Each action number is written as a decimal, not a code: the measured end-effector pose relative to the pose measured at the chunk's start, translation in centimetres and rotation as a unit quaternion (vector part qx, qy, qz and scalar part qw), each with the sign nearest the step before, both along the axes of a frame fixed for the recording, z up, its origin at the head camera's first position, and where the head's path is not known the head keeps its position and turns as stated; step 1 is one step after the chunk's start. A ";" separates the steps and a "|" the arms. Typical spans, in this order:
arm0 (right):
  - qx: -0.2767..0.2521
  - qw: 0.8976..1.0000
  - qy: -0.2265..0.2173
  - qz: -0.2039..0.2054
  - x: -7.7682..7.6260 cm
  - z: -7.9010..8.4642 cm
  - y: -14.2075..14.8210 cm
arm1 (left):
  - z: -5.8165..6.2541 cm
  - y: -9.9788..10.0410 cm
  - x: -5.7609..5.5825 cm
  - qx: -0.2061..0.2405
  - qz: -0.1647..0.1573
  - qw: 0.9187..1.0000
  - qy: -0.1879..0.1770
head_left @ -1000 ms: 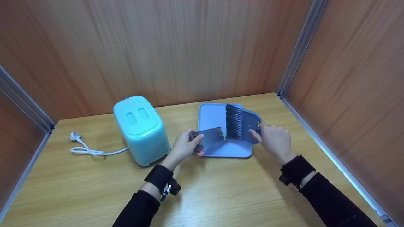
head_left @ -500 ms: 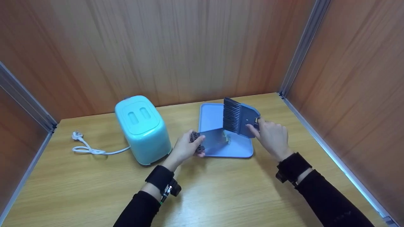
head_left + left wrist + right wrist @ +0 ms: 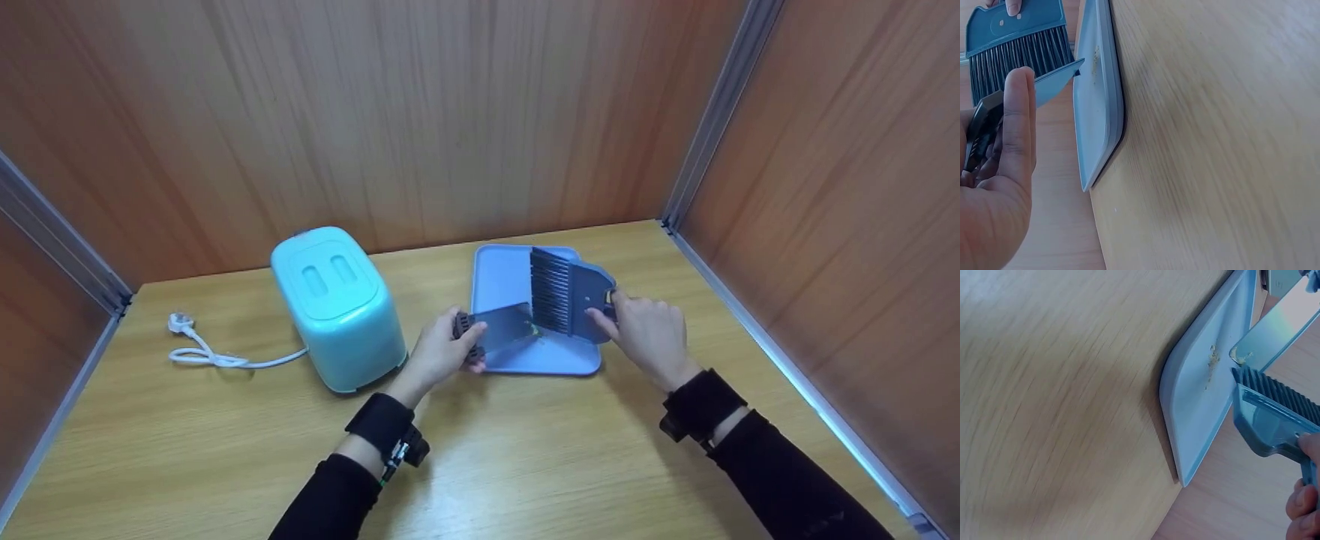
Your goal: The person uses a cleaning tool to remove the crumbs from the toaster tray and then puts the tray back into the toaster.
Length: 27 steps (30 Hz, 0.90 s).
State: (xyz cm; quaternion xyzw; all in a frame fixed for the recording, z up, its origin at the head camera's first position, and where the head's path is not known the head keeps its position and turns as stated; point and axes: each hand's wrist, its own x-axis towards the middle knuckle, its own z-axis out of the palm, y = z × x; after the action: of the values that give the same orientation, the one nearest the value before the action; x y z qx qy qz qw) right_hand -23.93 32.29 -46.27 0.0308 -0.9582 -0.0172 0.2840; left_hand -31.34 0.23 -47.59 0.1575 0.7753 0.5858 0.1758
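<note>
My left hand (image 3: 439,352) grips the dark handle of a small flat dustpan (image 3: 504,324), which is tilted over a light blue tray (image 3: 499,266). In my right hand (image 3: 651,334) is the handle of a blue hand brush (image 3: 590,296) with dark bristles (image 3: 1280,391). The bristles stand against or very close to the pan's free edge; exact contact cannot be told. Crumbs (image 3: 1244,357) cling near that edge of the pan in the right wrist view. More crumbs (image 3: 1213,363) lie on the tray below. Part of the tray is hidden behind brush and pan.
A turquoise toaster (image 3: 341,307) with a two-slot lid stands left of the tray. Its white cord (image 3: 225,361) lies looped on the table, ending in a plug (image 3: 180,323). Wooden panels (image 3: 420,127) enclose the wooden tabletop (image 3: 510,450) at the back and sides.
The brush rose off the dustpan half a second ago and has come back down beside the pan's edge. The left hand and dustpan have hardly moved.
</note>
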 end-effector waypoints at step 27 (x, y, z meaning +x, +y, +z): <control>-0.010 1.000 -0.002 -0.001 0.3 0.9 0.3 | 0.1 0.3 0.2 -0.030 -0.001 0.998 0.048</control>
State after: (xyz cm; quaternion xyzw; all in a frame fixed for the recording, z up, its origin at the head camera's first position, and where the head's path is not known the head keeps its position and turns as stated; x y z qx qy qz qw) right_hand -23.61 32.62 -45.41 0.0272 -0.9590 -0.0076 0.2821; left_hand -31.17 0.57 -47.52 0.1813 0.7999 0.5537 0.1438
